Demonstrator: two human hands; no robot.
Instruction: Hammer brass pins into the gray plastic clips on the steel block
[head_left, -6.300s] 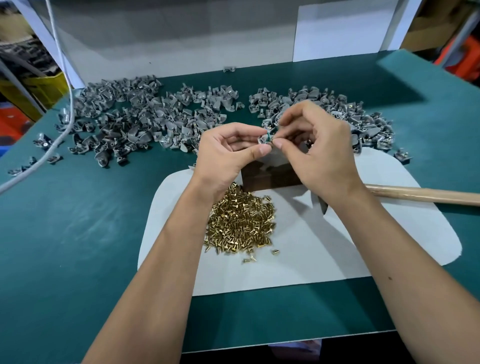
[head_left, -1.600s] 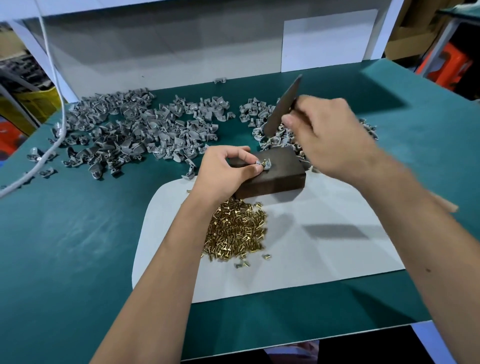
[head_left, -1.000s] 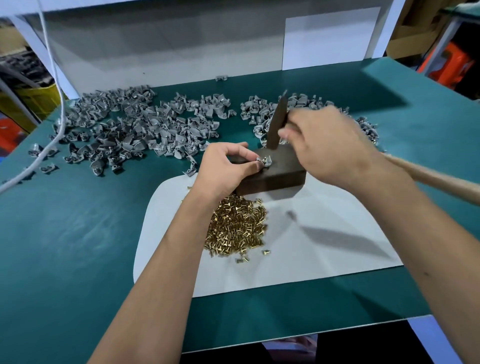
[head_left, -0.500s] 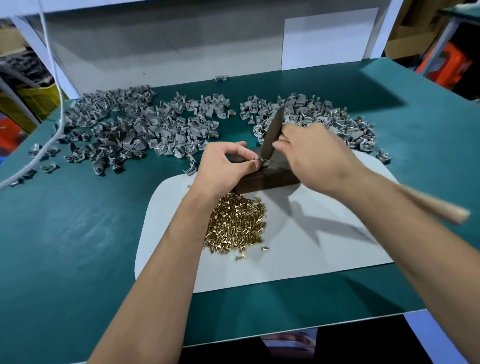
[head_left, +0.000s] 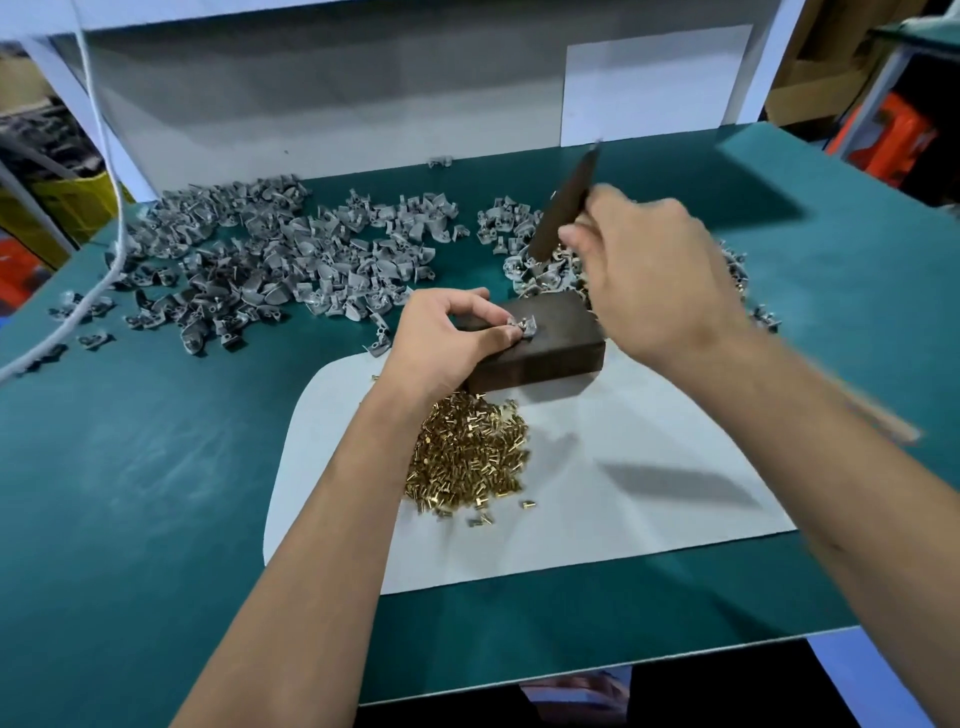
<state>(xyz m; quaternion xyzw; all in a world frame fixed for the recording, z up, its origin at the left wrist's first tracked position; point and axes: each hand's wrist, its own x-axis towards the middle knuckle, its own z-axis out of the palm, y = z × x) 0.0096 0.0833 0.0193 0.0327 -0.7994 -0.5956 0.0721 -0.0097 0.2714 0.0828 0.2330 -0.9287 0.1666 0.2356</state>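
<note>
On the steel block (head_left: 540, 338): hammering step, blow pending.
I see left hand (head_left: 447, 343) pinching gray clip (head_left: 524, 328) on top; right hand (head_left: 654, 280) clenches raised hammer (head_left: 563, 208) at 1 o'clock. Next: strike squarely, sparing fingertips.

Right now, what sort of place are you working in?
Probably a small factory assembly bench: heaps of gray clips on a green table, a pile of brass pins, and a steel block used as an anvil.

You see a teal green table mat (head_left: 156, 467), a pale grey paper sheet (head_left: 623, 519), shiny golden brass pins (head_left: 467, 457), dull grey plastic clips (head_left: 260, 265) and a dark brown steel block (head_left: 556, 343).
</note>
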